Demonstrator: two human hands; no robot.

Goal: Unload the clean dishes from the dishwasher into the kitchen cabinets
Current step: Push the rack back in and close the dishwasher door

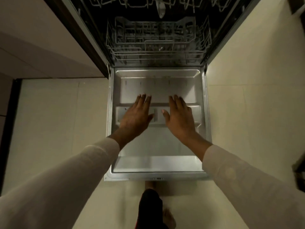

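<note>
Both hands, left hand [137,115] and right hand [179,116], hover empty, fingers spread, mid-frame over the dishwasher door [158,142]; the lower rack [158,45], upper centre, looks stiff and light — grasp its front wire rim

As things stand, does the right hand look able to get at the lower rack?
Probably yes: the right hand hovers open over the lowered door, and nothing lies between it and the lower rack.

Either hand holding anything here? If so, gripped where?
Nothing is held. The left hand and right hand are both open and flat, fingers spread, above the lowered dishwasher door.
</note>
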